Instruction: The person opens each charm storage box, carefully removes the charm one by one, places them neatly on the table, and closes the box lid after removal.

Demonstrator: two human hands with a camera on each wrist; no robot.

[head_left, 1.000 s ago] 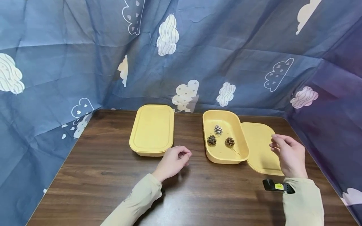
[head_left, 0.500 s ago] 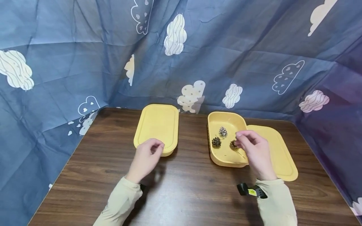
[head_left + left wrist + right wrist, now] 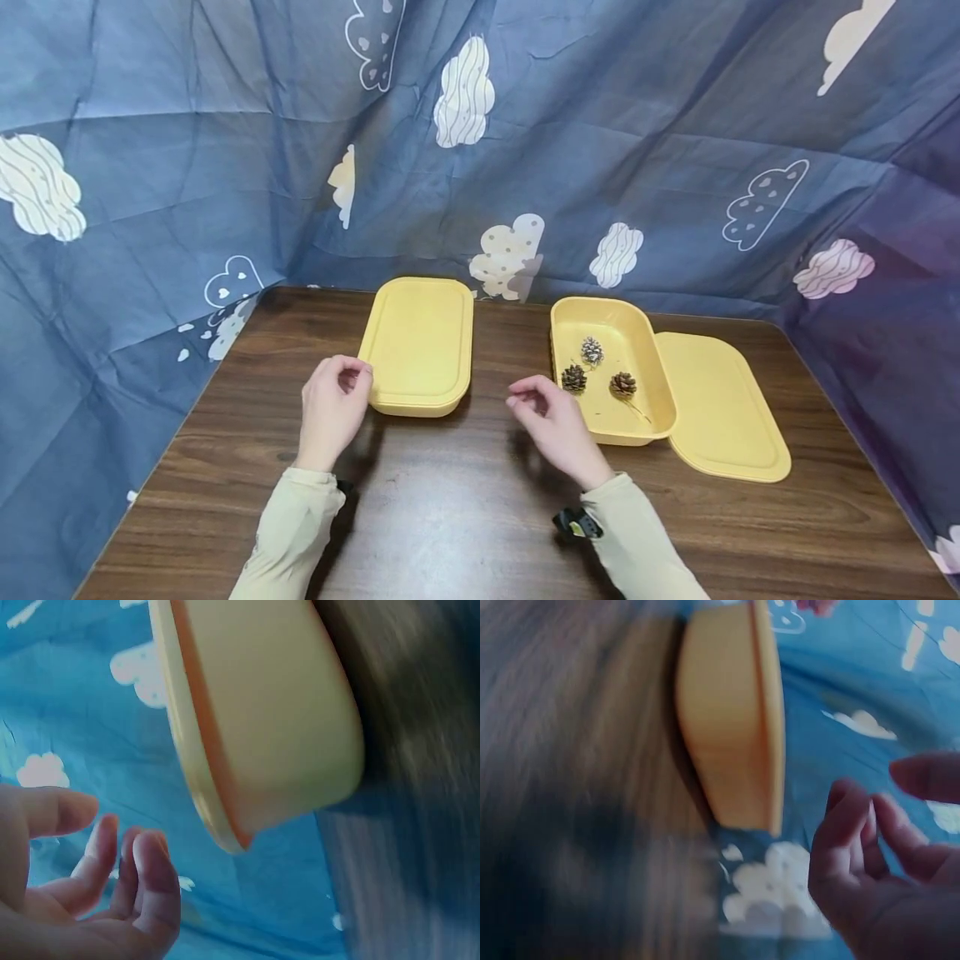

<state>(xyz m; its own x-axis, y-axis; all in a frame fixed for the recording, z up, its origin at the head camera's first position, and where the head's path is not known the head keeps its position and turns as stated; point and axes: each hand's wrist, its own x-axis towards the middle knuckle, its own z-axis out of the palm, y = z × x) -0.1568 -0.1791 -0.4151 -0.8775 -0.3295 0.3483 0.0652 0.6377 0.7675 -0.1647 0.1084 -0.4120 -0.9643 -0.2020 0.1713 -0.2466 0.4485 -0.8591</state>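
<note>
A yellow box [image 3: 420, 342] with its lid on stands left of the middle of the table. My left hand [image 3: 333, 408] hovers at its near left corner, fingers loosely curled around nothing. In the left wrist view a gap separates those fingers from the lidded box [image 3: 277, 712]. Between the two boxes is my right hand [image 3: 558, 425], loosely bent and holding nothing. It overlaps the near left corner of an uncovered yellow box [image 3: 621, 333]. Inside that box lie a whitish pinecone [image 3: 592, 351] and two brown pinecones [image 3: 574, 378]. The right wrist view shows the lidded box [image 3: 724, 712] beyond the right fingers.
A loose yellow lid [image 3: 723, 408] lies flat against the uncovered box's right side. All of it rests on a dark wooden table [image 3: 465, 517]. Blue cloth [image 3: 405, 200] with cloud prints hangs behind the table and along both sides.
My right hand has swept left from over the loose lid, across the uncovered box, to the space between the boxes. My left hand has shifted left to the lidded box's other near corner.
</note>
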